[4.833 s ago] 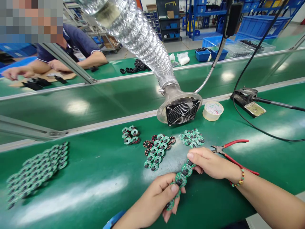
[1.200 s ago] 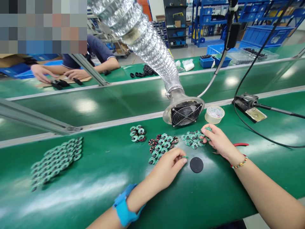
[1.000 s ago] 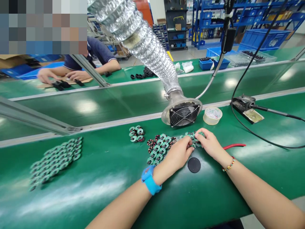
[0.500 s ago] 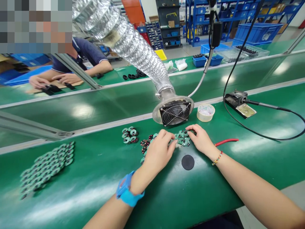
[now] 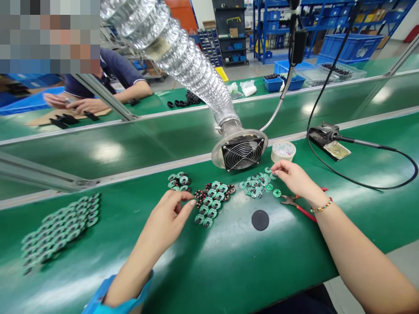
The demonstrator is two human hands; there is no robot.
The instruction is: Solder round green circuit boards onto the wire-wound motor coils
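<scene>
My left hand (image 5: 170,213) is beside the left edge of a group of round black-and-copper parts (image 5: 199,194). Its thumb and index fingertips are close together; whether anything is pinched there is hidden. Several of these parts, topped with green ring-shaped circuit boards (image 5: 212,205), stand in rows just right of it. My right hand (image 5: 293,176) pinches at a small green ring-shaped circuit board (image 5: 273,176) on the right side of a loose pile of such boards (image 5: 253,185). Under my right wrist lie red-handled cutters (image 5: 290,200). A black round pad (image 5: 260,220) lies nearer to me.
A large array of board-topped parts (image 5: 62,229) covers the left bench, with a small cluster (image 5: 178,179) behind my left hand. A fume fan (image 5: 244,155) hangs low over the bench. Behind my right hand are a tape roll (image 5: 283,151) and a soldering-iron stand (image 5: 324,133). A co-worker's hands (image 5: 83,104) work opposite.
My left hand has moved left, from the loose boards to the black-and-copper parts, uncovering the rows. My right hand has shifted right, and boards now lie more spread out.
</scene>
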